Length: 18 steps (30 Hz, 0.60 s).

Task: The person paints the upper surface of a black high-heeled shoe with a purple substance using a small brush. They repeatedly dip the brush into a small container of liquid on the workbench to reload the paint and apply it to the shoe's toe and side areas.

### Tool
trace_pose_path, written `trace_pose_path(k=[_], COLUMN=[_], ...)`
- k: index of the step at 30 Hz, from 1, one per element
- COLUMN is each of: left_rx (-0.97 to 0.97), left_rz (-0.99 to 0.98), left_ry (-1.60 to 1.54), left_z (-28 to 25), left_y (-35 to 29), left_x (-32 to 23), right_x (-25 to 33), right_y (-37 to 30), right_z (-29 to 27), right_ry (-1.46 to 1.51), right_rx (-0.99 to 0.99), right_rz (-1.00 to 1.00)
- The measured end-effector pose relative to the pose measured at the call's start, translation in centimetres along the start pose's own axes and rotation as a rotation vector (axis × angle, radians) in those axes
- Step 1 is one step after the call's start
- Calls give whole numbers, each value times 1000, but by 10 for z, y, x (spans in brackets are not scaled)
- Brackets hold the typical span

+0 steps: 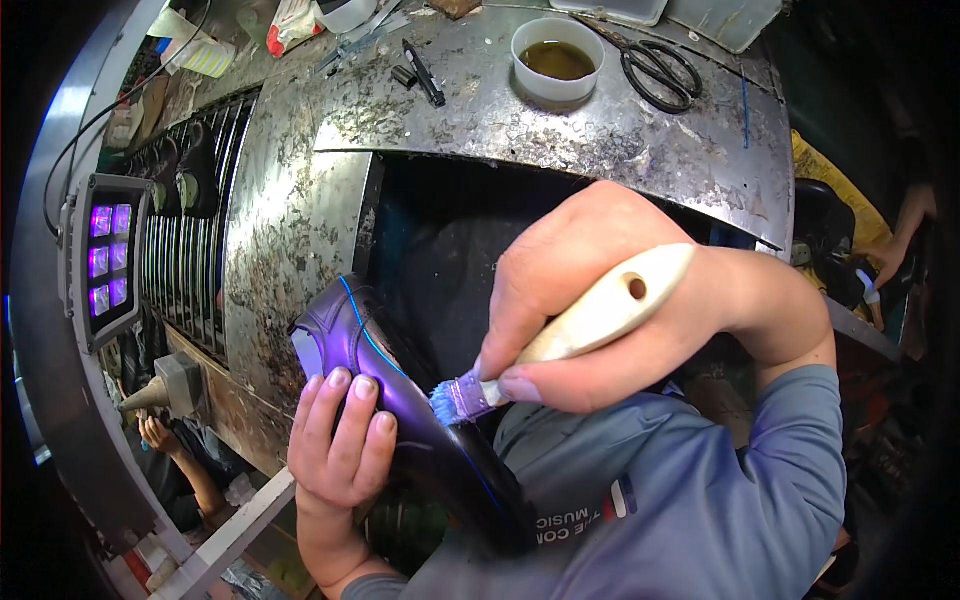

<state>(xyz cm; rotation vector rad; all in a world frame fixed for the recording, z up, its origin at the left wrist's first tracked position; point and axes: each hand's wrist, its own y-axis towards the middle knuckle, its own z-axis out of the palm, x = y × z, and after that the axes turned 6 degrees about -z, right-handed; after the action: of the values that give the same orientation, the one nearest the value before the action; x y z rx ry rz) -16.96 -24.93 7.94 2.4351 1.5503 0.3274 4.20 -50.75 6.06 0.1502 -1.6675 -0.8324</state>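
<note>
A dark leather shoe (pixel 345 330) lies tilted in front of my body, glowing purple under the lamp, with a bright blue line along its side. My left hand (pixel 340 440) grips it, four fingers laid over the near side and the thumb out of sight. In my right hand (pixel 600 290) is a flat brush (pixel 610 312) with a pale handle that has a hole near its end. Its bluish bristles touch the shoe's side, close to the blue line. Part of the shoe's far end is in shadow against my grey shirt.
A lamp (pixel 110 260) with purple-lit cells stands at the left, by a slatted rack (pixel 190 250) with dark shoes. On the stained metal bench (pixel 290 210) are a white bowl (pixel 557 93) of brownish liquid, scissors (pixel 660 75) and a black marker (pixel 425 75). Other people's hands show at both sides.
</note>
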Motion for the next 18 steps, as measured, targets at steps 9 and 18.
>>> trace_pose_path(k=[9,18], left_rx=[-16,60], left_rz=[-105,-209], left_ry=[17,-29], left_z=[11,13], left_y=[7,5], left_x=[4,6], right_x=[18,34], right_y=[0,0], right_z=[-2,-1], right_ry=[-108,-143], right_rx=[22,-1], right_rz=[-109,-144])
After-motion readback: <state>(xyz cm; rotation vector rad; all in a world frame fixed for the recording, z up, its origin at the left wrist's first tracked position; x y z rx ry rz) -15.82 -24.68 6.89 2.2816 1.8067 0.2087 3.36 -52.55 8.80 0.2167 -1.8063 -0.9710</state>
